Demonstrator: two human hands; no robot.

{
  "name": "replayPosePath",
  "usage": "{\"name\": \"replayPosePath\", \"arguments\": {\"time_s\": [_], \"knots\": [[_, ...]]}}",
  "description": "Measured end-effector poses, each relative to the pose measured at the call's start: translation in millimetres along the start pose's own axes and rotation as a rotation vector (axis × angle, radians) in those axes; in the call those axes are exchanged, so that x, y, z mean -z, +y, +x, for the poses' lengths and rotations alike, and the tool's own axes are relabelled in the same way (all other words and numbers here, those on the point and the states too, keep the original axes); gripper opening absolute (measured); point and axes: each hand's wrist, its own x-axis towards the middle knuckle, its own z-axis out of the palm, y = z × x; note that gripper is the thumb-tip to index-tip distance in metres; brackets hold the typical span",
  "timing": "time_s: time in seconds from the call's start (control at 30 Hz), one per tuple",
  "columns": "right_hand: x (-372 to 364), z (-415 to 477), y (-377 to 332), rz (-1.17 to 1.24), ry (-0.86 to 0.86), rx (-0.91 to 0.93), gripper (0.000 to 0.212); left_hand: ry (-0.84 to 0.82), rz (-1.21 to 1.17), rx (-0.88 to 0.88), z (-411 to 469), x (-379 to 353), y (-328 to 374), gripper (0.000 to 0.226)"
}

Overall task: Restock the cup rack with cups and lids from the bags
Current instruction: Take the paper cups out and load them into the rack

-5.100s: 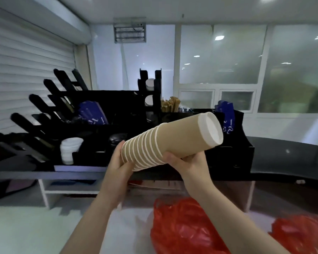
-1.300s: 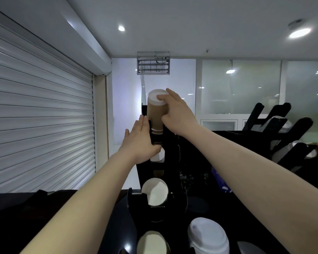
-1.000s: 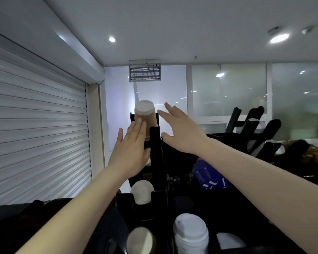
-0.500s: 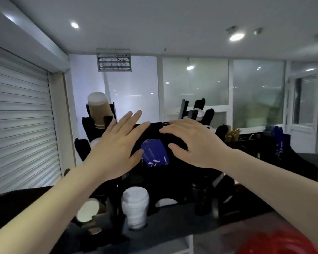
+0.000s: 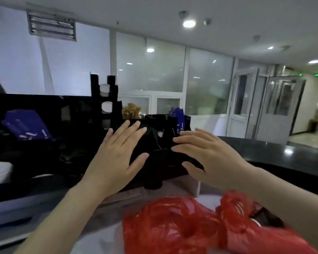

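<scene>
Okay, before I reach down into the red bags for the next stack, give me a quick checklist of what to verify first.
1. Left hand free, fingers spread: ok.
2. Right hand free, holding nothing: ok.
3. Red bags in view below the hands: ok.
4. What the bags hold: cannot tell, the plastic is crumpled and blurred.
5. Free slot in the cup rack: cannot tell, too dark.
</scene>
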Motion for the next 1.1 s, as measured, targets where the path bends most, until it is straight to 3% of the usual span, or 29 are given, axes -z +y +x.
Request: {"name": "replayPosePath", "arguments": {"time_s": [0.17,0.4,0.57,0.77,1.0,1.1], "knots": [[12.4,-104.6,73.7,0.009,-0.070,-0.169,0.037,-0.019,-0.178,-0.052,34.4,-90.1,82.2,0.056],[0.9,-222.9,157.1,-0.062,-0.128,-0.403,0.041,-0.093,-0.392,-0.076,64.6,-198.6,144.6,0.047],[-25.0,-297.0,181.8,-0.101,-0.146,-0.553,0.028,-0.178,-0.590,-0.063,62.2,-266.9,181.2,0.038],[-60.8,-347.2,208.0,-0.225,-0.306,-0.456,0.035,-0.166,-0.720,0.210,57.7,-330.2,207.6,0.037],[-117.2,-376.0,266.0,-0.119,-0.443,-0.298,0.028,-0.206,-0.605,0.280,69.1,-385.8,233.5,0.043],[-145.4,-379.0,279.6,-0.055,-0.425,-0.193,0.020,-0.327,-0.573,0.261,77.6,-404.3,240.9,0.041]]}}
